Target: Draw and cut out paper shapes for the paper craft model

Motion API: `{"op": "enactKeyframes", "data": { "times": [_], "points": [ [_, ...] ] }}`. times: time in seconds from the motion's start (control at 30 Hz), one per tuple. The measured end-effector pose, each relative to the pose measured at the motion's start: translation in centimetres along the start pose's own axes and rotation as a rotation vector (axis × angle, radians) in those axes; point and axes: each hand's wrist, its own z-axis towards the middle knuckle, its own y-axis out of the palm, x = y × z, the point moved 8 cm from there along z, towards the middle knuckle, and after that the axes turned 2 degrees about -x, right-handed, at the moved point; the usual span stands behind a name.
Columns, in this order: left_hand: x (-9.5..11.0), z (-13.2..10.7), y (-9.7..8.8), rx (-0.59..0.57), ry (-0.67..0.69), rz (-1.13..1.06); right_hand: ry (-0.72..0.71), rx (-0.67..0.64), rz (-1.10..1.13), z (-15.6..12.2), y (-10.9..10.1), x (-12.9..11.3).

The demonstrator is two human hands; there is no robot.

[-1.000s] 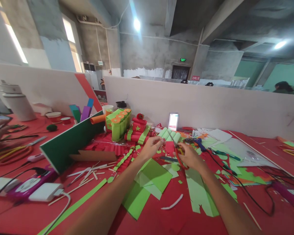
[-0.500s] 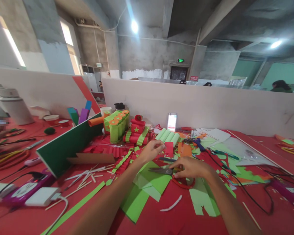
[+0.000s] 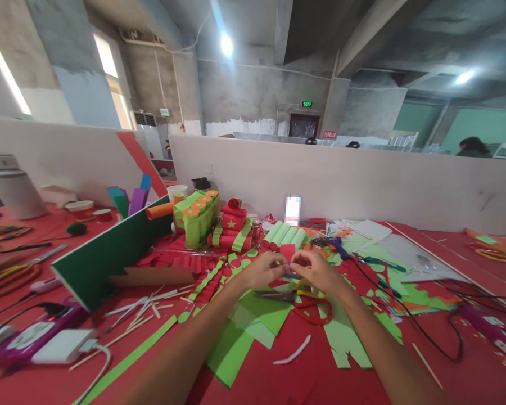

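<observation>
A small red paper piece is pinched between both of my hands above the table. My left hand grips its left edge with closed fingers. My right hand grips its right edge in the same way. Red-handled scissors lie flat on green paper just below my hands, with no hand on them. Pale green paper rolls lie right behind the red piece.
A green board stands at the left. Behind it are green and red paper models. Paper scraps, wooden sticks, cables, a white charger and a glue gun litter the red table. A white partition closes the back.
My right hand laid the scissors down on the green paper, then rose to join my left hand on the red paper piece. The view shifted slightly to the right.
</observation>
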Motion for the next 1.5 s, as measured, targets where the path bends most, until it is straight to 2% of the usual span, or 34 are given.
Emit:
{"op": "enactKeyframes", "data": {
  "times": [0.1,0.37,0.77,0.97,1.17,1.27,1.4,1.5],
  "points": [
    [0.0,0.0,0.1,-0.003,0.001,0.015,0.011,0.012,0.038,0.1,0.0,0.1],
    [-0.2,0.1,0.1,-0.002,-0.034,-0.004,0.166,-0.031,0.209,-0.1,0.3,1.7],
    [-0.4,0.1,0.4,-0.007,-0.06,-0.025,0.154,-0.019,0.148,-0.1,-0.1,1.9],
    [-0.3,0.1,0.5,-0.007,-0.067,-0.032,0.092,-0.046,0.111,0.1,0.4,1.8],
    [-0.6,0.3,0.0,0.041,-0.054,-0.165,0.162,-0.041,0.165,0.2,0.3,2.6],
    [0.1,0.3,-0.3,0.072,0.001,-0.261,0.201,-0.05,0.212,0.1,0.2,2.7],
    [1.3,0.1,-0.1,0.032,0.064,-0.312,0.216,-0.075,0.261,-0.1,0.4,2.8],
    [1.2,0.0,0.1,0.024,0.054,-0.301,0.216,-0.1,0.258,-0.3,0.7,2.9]
  ]
}}
